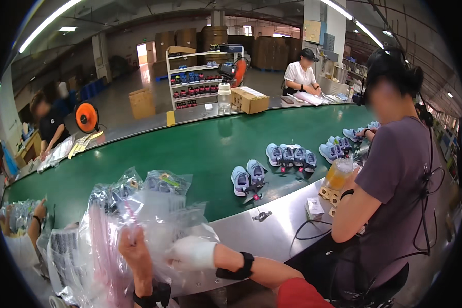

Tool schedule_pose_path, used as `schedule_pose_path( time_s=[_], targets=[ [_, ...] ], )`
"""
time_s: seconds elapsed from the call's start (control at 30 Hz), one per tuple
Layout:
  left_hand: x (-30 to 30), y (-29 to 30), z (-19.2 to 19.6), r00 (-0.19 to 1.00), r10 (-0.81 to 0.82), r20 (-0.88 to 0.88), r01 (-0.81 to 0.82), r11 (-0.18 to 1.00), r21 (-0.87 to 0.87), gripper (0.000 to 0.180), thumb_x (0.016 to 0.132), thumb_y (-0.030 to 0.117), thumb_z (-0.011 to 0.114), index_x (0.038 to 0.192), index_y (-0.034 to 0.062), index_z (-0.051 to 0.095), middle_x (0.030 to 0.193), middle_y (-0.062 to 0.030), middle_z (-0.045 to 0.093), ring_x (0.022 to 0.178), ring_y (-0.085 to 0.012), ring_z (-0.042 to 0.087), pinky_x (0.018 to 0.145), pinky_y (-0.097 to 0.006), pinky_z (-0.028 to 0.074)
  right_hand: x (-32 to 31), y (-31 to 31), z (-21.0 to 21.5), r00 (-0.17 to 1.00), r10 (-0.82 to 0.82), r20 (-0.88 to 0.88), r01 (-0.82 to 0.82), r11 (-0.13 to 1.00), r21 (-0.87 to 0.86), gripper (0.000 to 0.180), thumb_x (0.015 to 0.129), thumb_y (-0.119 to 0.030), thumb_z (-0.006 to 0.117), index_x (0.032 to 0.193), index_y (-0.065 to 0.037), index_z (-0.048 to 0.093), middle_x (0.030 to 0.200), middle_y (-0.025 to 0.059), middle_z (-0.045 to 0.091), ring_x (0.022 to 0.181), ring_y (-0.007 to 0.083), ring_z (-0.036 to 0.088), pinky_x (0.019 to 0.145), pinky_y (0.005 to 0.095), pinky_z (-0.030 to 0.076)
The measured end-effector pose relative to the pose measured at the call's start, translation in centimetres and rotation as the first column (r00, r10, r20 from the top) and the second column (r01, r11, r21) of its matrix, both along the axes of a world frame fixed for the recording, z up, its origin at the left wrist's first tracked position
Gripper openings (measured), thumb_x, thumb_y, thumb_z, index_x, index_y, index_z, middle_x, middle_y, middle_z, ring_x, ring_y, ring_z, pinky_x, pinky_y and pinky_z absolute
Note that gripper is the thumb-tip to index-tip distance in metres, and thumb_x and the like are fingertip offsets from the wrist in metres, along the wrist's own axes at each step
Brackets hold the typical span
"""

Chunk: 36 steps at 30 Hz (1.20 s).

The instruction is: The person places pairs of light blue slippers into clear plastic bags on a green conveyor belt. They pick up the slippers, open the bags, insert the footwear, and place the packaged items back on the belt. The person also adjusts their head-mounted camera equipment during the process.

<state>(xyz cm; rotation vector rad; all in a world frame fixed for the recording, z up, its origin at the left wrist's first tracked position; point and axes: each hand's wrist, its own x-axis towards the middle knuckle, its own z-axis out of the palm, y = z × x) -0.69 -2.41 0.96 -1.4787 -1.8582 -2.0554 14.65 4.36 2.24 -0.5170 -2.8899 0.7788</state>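
My left hand (136,251) grips a clear plastic bag (154,215) from below at the picture's lower middle. My right hand (192,253), in a white glove with a black wrist strap, pinches the same bag from the right. The bag stands upright in front of me, and behind it lie more crinkled clear bags (161,182) with small coloured items inside. A stack of pink-edged bags (100,256) sits to the left of my hands.
A green conveyor belt (190,149) carries several pairs of blue shoes (249,177). A person in a purple shirt (395,190) works close on my right beside a cup of orange drink (338,174). Other workers, a cardboard box (249,100) and a shoe rack (197,82) are beyond.
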Motion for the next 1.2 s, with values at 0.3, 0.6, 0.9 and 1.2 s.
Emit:
schedule_pose_path(
  time_s=[0.3,0.6,0.9,1.2],
  targets=[
    [1.7,1.1,-2.7,0.918,-0.208,0.339,0.268,0.953,-0.141,0.011,0.086,0.008,0.063,0.08,0.0025,0.055,0.069,0.0063,0.044,0.064,-0.0041,0.037,0.055,-0.023,0.028,13.4,16.2,-3.1,0.584,-0.811,-0.038,0.739,0.513,0.436,0.051,0.077,-0.052,0.063,0.114,-0.016,0.064,0.115,0.0169,0.06,0.109,0.0327,0.057,0.094,0.0423,0.041],
    [1.1,0.8,-2.8,0.887,-0.155,0.435,0.22,0.97,-0.103,0.019,0.088,0.014,0.065,0.077,0.0036,0.053,0.069,0.0055,0.046,0.063,-0.0049,0.037,0.055,-0.024,0.028,11.1,21.0,-8.9,0.38,-0.912,0.15,0.786,0.405,0.467,0.046,0.072,-0.056,0.062,0.102,-0.022,0.068,0.116,0.018,0.058,0.115,0.0362,0.051,0.097,0.0467,0.035],
    [2.0,-1.7,-0.7,0.918,-0.053,0.392,0.129,0.977,-0.168,0.017,0.09,0.016,0.062,0.088,-0.0003,0.061,0.072,0.003,0.054,0.065,-0.0062,0.044,0.057,-0.024,0.035,13.2,14.7,-3.5,0.57,-0.821,-0.037,0.737,0.531,-0.418,0.053,0.073,-0.052,0.068,0.103,-0.009,0.068,0.095,0.0107,0.068,0.092,0.0236,0.065,0.081,0.0333,0.048],
    [3.2,-1.2,3.5,0.85,-0.263,0.457,0.329,0.942,-0.07,0.015,0.091,0.016,0.061,0.091,0.0012,0.062,0.074,0.0066,0.053,0.067,-0.0035,0.042,0.057,-0.023,0.035,15.3,-0.4,5.5,0.526,-0.386,-0.758,-0.218,0.801,-0.558,0.081,0.066,-0.055,0.078,0.114,0.007,0.061,0.117,0.0175,0.061,0.114,0.0242,0.054,0.095,0.0357,0.042]
  ],
)
